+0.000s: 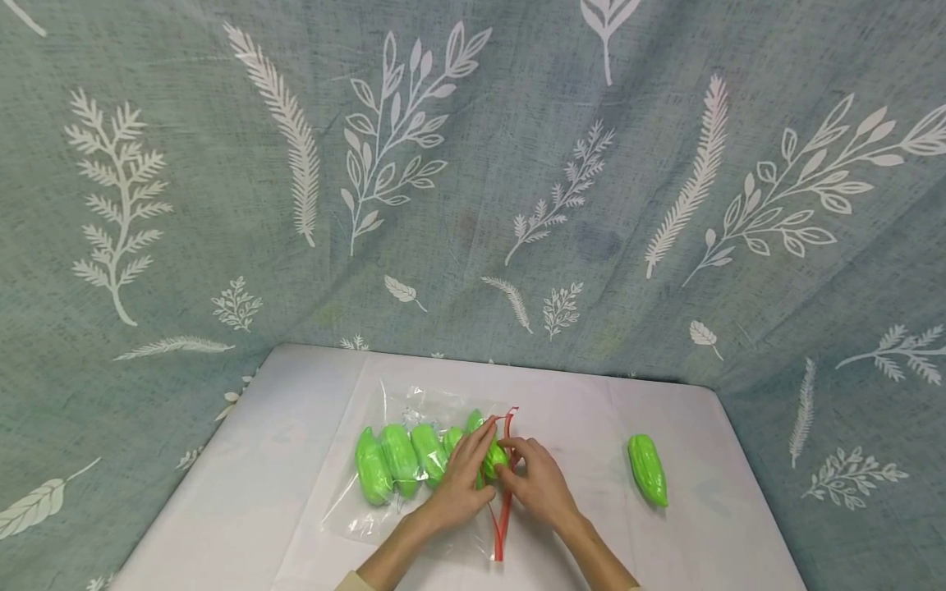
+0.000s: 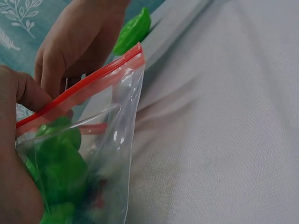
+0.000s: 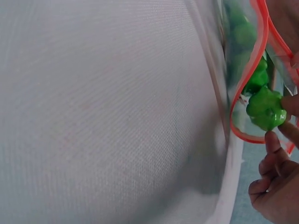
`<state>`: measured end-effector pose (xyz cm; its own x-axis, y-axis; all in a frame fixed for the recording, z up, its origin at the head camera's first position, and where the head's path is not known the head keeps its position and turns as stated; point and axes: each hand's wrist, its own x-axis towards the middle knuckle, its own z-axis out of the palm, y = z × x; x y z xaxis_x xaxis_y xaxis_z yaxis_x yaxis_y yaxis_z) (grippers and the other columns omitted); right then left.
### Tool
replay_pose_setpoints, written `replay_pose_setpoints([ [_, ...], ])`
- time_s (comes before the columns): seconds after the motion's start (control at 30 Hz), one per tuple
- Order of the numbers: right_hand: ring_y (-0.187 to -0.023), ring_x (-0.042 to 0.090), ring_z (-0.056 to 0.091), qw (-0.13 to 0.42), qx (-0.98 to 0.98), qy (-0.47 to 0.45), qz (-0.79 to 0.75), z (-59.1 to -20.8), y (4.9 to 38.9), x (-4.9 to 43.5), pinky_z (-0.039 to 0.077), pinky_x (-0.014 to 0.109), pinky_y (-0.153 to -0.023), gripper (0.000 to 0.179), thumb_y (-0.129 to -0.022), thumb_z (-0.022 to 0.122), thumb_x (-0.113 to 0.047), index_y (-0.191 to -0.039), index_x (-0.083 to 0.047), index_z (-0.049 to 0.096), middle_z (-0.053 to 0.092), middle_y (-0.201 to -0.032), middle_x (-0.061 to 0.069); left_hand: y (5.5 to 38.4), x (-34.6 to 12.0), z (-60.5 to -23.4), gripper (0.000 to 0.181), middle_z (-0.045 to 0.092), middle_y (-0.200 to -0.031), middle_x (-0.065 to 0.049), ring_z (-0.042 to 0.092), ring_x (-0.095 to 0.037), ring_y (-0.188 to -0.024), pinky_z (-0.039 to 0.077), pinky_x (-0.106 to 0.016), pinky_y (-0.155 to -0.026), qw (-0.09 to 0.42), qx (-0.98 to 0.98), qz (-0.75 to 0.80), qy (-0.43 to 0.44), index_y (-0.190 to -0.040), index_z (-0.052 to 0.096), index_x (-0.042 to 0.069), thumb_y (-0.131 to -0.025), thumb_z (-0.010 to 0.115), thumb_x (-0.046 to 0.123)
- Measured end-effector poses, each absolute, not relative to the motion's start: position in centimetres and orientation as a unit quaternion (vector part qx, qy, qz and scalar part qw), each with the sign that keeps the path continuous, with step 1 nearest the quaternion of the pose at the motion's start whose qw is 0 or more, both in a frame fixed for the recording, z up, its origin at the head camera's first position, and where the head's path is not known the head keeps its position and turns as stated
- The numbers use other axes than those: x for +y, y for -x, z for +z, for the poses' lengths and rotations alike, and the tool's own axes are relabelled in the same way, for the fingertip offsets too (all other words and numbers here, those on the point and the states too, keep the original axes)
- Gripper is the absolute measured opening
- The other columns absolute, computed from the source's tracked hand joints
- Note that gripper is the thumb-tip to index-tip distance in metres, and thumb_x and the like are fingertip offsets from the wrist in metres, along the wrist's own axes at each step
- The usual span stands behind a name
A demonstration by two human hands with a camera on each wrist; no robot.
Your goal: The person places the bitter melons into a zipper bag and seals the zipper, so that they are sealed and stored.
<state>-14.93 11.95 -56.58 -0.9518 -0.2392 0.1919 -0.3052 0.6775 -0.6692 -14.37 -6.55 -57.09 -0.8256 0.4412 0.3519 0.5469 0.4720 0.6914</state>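
Observation:
A clear plastic zip bag (image 1: 347,513) with a red-edged mouth lies on the table and holds several bright green bitter melons (image 1: 400,455). My left hand (image 1: 460,476) lies over the bag near its mouth, with the thumb on the red strip (image 2: 84,89) in the left wrist view. At the mouth, my right hand (image 1: 541,483) pinches the end of another bitter melon (image 3: 265,108) between thumb and fingers. Most of that melon's length lies within the bag. The left fingers cover part of the melons in the head view.
A single bitter melon (image 1: 648,469) lies on the white tablecloth (image 1: 591,427) to the right of the hands. A grey-green curtain (image 1: 473,205) with white leaf prints hangs behind the table and down both sides.

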Motion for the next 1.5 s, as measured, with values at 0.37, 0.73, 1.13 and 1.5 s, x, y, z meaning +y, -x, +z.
replay_pose_setpoints([
  [0.37, -0.074, 0.009, 0.057, 0.044, -0.914, -0.113, 0.388, -55.98, 14.99, 11.35, 0.048, 0.022, -0.065, 0.028, -0.09, 0.074, -0.02, -0.117, -0.017, 0.068, 0.069, -0.096, -0.005, 14.29, -6.65, -56.91, 0.098, 0.017, -0.168, -0.01, 0.019, -0.032, -0.153, 0.011, -0.063, -0.121, 0.059, -0.855, -0.429, 0.285, -0.16, 0.019, 0.003, -0.073, 0.064, 0.006],
  [0.73, -0.072, 0.005, 0.053, 0.017, -0.909, -0.11, 0.402, -55.7, 14.96, 11.32, 0.047, 0.021, -0.064, 0.026, -0.095, 0.069, -0.025, -0.121, -0.021, 0.069, 0.07, -0.105, -0.006, 14.52, -6.82, -56.86, 0.096, 0.017, -0.167, -0.013, 0.019, -0.028, -0.153, 0.01, -0.062, -0.122, 0.059, -0.857, -0.423, 0.289, -0.16, 0.02, 0.003, -0.074, 0.064, 0.006],
  [1.13, -0.074, 0.008, 0.054, 0.023, -0.904, -0.127, 0.409, -55.75, 15.05, 11.44, 0.046, 0.022, -0.065, 0.026, -0.095, 0.068, -0.021, -0.121, -0.019, 0.07, 0.07, -0.106, -0.005, 14.47, -6.83, -56.64, 0.096, 0.017, -0.168, -0.013, 0.019, -0.029, -0.153, 0.01, -0.062, -0.121, 0.057, -0.855, -0.426, 0.288, -0.159, 0.02, 0.002, -0.074, 0.063, 0.006],
  [1.5, -0.075, 0.01, 0.052, 0.028, -0.905, -0.116, 0.407, -56.46, 14.87, 11.59, 0.044, 0.02, -0.062, 0.03, -0.094, 0.07, -0.025, -0.124, -0.019, 0.07, 0.065, -0.105, 0.0, 14.25, -6.71, -56.75, 0.098, 0.02, -0.166, -0.016, 0.022, -0.033, -0.152, 0.011, -0.065, -0.12, 0.066, -0.853, -0.432, 0.286, -0.159, 0.021, 0.003, -0.072, 0.064, 0.004],
])
